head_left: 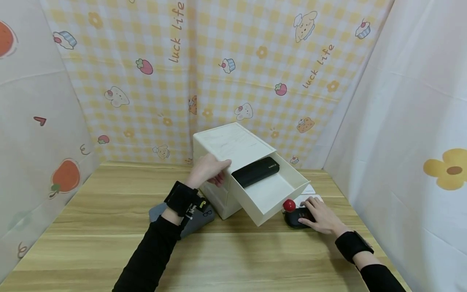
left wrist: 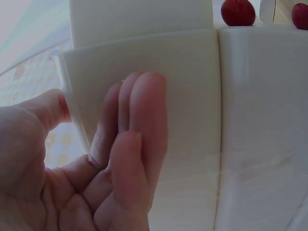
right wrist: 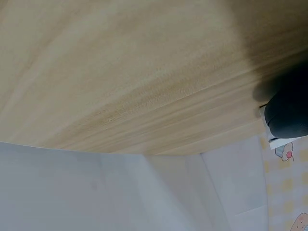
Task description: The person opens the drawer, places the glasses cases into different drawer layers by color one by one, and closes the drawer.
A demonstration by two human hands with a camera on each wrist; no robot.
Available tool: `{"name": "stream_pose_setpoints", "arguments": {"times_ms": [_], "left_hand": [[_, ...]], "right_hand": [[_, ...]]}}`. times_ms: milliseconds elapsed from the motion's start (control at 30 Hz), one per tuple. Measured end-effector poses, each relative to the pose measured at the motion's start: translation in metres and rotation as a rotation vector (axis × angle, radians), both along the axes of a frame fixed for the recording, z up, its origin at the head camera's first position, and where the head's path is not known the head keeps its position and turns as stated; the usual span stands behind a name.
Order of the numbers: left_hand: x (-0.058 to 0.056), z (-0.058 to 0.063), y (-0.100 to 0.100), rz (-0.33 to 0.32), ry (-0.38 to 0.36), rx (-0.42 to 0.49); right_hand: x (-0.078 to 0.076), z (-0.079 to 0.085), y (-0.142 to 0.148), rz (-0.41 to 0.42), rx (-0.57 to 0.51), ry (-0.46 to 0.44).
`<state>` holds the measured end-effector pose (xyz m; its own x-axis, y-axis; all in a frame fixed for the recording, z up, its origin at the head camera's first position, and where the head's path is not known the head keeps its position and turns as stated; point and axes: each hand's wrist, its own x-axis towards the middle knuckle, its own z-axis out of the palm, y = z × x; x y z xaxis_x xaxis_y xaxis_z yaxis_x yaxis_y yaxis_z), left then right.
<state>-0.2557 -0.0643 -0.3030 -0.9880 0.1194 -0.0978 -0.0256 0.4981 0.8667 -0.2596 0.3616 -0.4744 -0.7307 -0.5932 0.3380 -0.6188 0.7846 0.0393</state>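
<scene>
My left hand [head_left: 209, 168] rests at the upper left edge of a white drawer cabinet [head_left: 233, 142], thumb over the top. In the left wrist view its fingers [left wrist: 149, 106] lie along the cabinet's side [left wrist: 187, 130]. The upper drawer [head_left: 270, 198] is pulled out and holds a black oblong case [head_left: 255, 172] with pale lettering; a round red knob [head_left: 289, 205] is on its front. Right of that knob, my right hand [head_left: 322, 215] grips a rounded black case [head_left: 294, 219], thumb on the near side. That case [right wrist: 291, 113] shows at the right wrist view's edge; the hand does not.
A grey pouch [head_left: 198, 223] printed with a glasses icon lies under my left wrist, beside the cabinet. White flat boxes [head_left: 309, 190] lie behind the right hand. Checked cloth [head_left: 233, 89] hangs behind the wooden table [head_left: 226, 259], white curtains [head_left: 405, 121] at the sides.
</scene>
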Motion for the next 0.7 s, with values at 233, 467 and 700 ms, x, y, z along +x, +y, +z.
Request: {"name": "stream_pose_setpoints", "arguments": {"times_ms": [233, 467, 700], "left_hand": [[0.001, 0.001, 0.000, 0.005, 0.004, -0.001], [0.002, 0.002, 0.000, 0.000, 0.002, 0.000], [0.001, 0.001, 0.000, -0.007, 0.006, -0.003]], "right_hand": [[0.004, -0.008, 0.003, 0.077, 0.023, 0.062], [0.010, -0.015, 0.002, 0.088, 0.024, 0.068], [0.011, -0.020, 0.001, 0.112, 0.125, 0.156]]}}
